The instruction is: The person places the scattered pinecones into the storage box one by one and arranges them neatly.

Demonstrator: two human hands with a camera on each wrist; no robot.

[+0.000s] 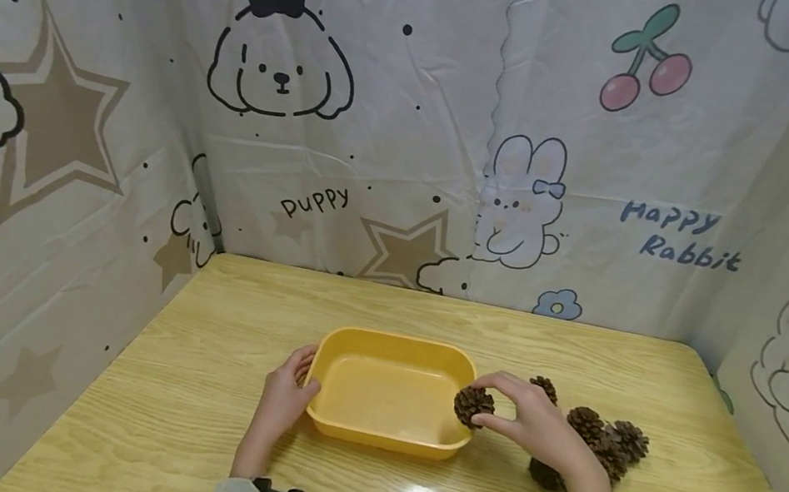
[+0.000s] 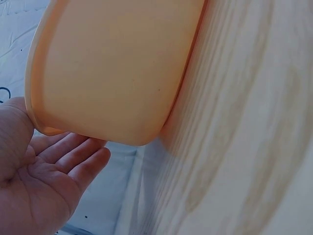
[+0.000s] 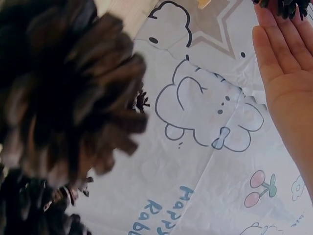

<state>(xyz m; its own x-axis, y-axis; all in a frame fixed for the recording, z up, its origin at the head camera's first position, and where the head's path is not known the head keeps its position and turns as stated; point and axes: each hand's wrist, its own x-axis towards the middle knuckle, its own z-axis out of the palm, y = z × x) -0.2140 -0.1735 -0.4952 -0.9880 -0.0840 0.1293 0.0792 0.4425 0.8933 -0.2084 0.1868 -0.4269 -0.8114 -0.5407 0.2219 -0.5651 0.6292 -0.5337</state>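
Observation:
A yellow plastic basin [image 1: 382, 440] stands on the wooden table, and its inside shows bare. My left hand [image 1: 286, 392] grips its left end, thumb at the rim and fingers against the outer wall; the left wrist view shows that hand [image 2: 51, 176] below the basin's side [image 2: 112, 73]. Between thumb and fingers, my right hand [image 1: 539, 424] pinches a brown pine cone [image 1: 473, 407], which overlaps the basin's right rim in the head view. At the top of the right wrist view, only part of that pine cone [image 3: 288, 7] shows above the fingers [image 3: 283, 44].
Several more pine cones [image 1: 628, 441] lie grouped on the table right of the basin, partly behind my right forearm. One of them [image 3: 73, 98] looms large in the right wrist view. Printed cloth walls [image 1: 413, 114] enclose the table [image 1: 193, 386] at the back and sides.

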